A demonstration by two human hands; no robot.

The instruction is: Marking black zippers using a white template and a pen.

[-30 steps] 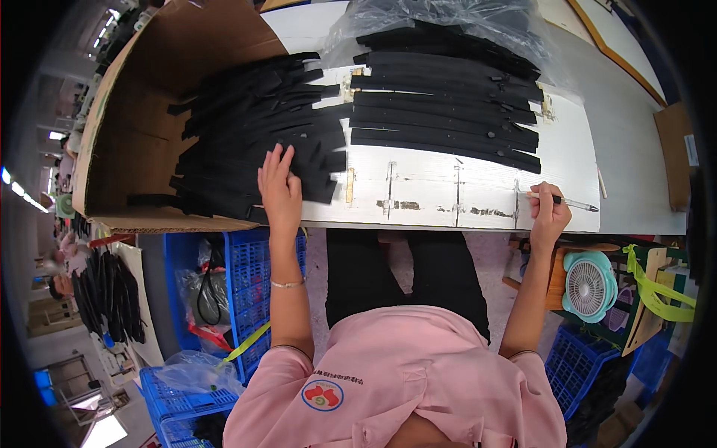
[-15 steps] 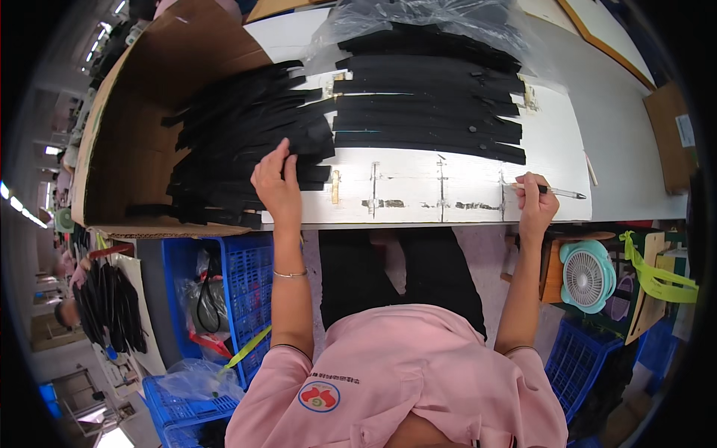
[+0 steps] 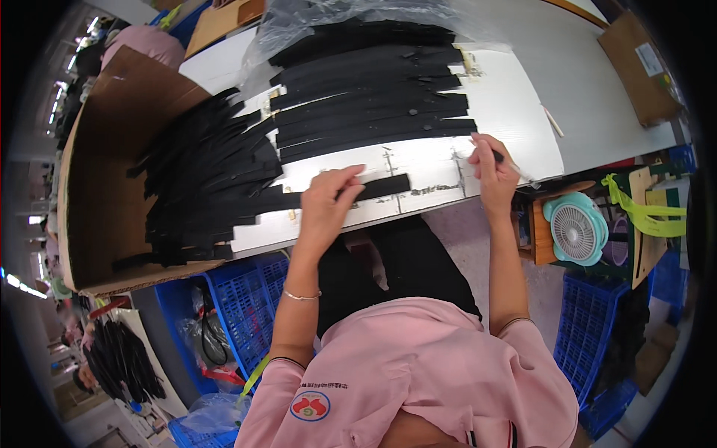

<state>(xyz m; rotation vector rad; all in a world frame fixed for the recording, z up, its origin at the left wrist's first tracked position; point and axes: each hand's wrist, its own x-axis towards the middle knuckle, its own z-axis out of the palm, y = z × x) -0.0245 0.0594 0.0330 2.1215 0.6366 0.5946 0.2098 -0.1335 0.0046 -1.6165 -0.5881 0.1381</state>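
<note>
Your hands are apart. Your left hand (image 3: 328,200) is closed on a black strip (image 3: 387,186) that extends rightward from it over the desk (image 3: 517,104); your right hand (image 3: 493,170) grips a pen (image 3: 529,181). A loose strip pile (image 3: 213,175) lies left of your left hand; aligned strips (image 3: 366,116) lie beyond both.

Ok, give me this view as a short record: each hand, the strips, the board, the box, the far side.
Left hand: on a single flat black fabric-like strip, grip unclear
Right hand: holding a slim black-and-transparent pen
Laid strips: row of flat black strips, beyond the hands
Board: white flat board with dark line marks
Box: open brown cardboard box, heaped black strips reaching out of it
Far side: crumpled transparent plastic sheet
</note>
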